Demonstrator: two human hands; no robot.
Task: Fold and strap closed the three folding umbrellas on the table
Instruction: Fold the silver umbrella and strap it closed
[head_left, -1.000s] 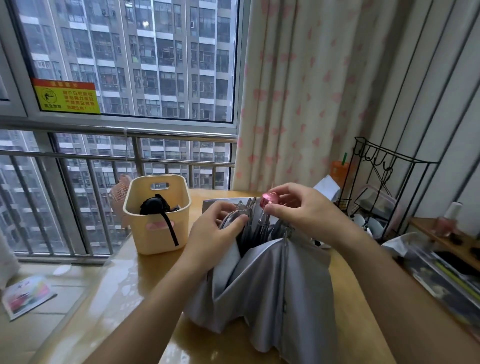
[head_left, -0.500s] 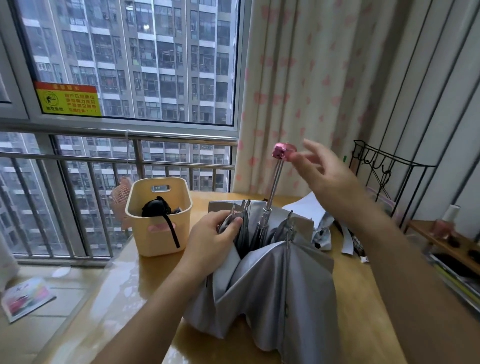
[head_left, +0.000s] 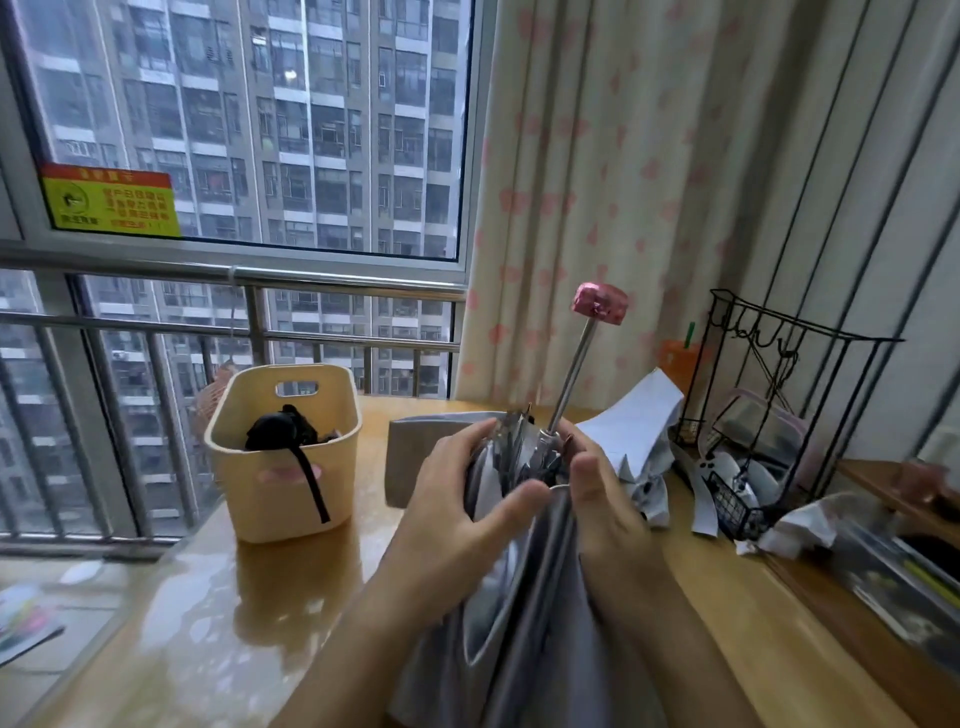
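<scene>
A silver-grey folding umbrella (head_left: 524, 639) stands upright on the wooden table (head_left: 218, 623), its canopy hanging loose. Its metal shaft sticks up, extended, topped by a pink handle (head_left: 599, 303). My left hand (head_left: 457, 499) grips the bunched ribs and fabric from the left. My right hand (head_left: 605, 499) grips the same bunch from the right, at the base of the shaft. A black folded umbrella (head_left: 283, 428) with a dangling strap lies in the cream basket (head_left: 280, 493). A white patterned umbrella (head_left: 644, 441) lies crumpled behind my right hand.
A black wire rack (head_left: 769, 415) with clutter stands at the right, and an orange cup (head_left: 678, 358) sits by the curtain. A grey flat piece (head_left: 415, 457) lies behind my left hand. The window rail runs along the table's far left side.
My right hand pulled the pink handle up, extending the shaft, then let go and came down to the ribs. My left hand kept its grip on the ribs.
</scene>
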